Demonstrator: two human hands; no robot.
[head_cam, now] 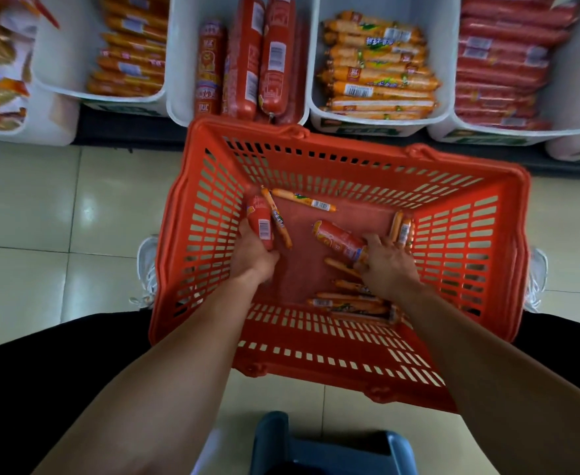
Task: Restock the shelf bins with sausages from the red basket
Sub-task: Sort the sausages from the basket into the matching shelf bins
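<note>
Inside the red basket [518, 234] on the floor, my left grip [252, 252] clasps a thick red sausage [260, 222] by the basket's left wall. My right grip [388, 265] lies over a second thick sausage [336, 240] near the middle; I cannot tell if it grasps. Beyond, white shelf bins [448, 84] hold sausages.

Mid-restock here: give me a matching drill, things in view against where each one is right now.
Things:
1. short thick red sausage with white barcode label
2. thick red-and-orange sausage
3. thin orange sausage with green print and barcode
4. blue-grey plastic stool

Places:
A. loose on the floor of the red plastic basket, by its far wall
B. bottom edge of the view, nearest the person
C. gripped in the left hand
D. near end under the right hand

Pairs: 1-C, 2-D, 3-A, 4-B
</note>
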